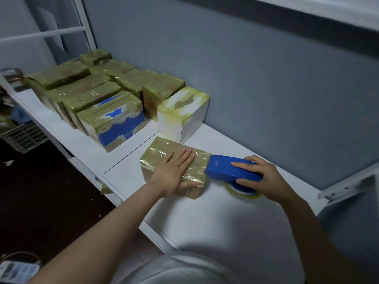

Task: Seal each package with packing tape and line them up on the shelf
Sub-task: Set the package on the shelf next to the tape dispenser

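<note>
Your left hand (174, 173) lies flat with straight fingers on top of the taped package (158, 152), pressing it onto the white shelf (205, 212). Your right hand (264, 177) grips the blue tape dispenser (225, 167), whose front end touches the package's right end. The package lies near the shelf's front edge, just in front of a white box (182, 113), with rows of taped packages (92, 93) farther left.

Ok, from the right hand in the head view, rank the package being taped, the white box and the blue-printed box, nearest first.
1. Package being taped, just left of the right hand, at the tape dispenser.
2. White box, behind that package.
3. Blue-printed box, farther left along the shelf.
</note>
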